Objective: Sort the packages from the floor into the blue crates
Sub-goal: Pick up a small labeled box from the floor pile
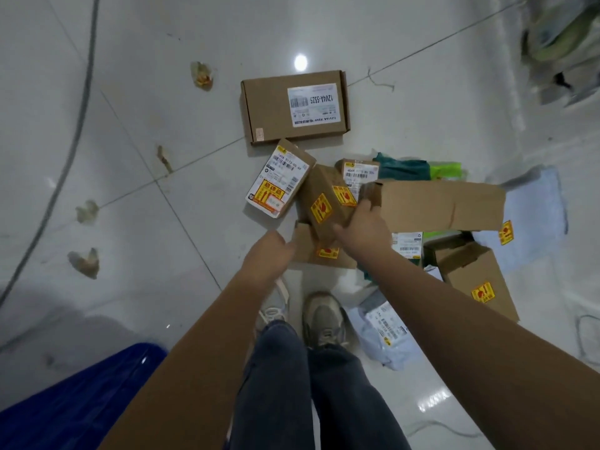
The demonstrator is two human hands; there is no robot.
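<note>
On the white tile floor (pixel 181 131) we reach into a pile: our right hand (pixel 363 227) has its grip clamped on a small box (pixel 324 203); our left hand (pixel 269 254) hangs with its grip apart.

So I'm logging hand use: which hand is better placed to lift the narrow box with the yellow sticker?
Right. The right hand already rests on the narrow box, fingers around its near end; the left hand hangs beside it, touching nothing.
</note>
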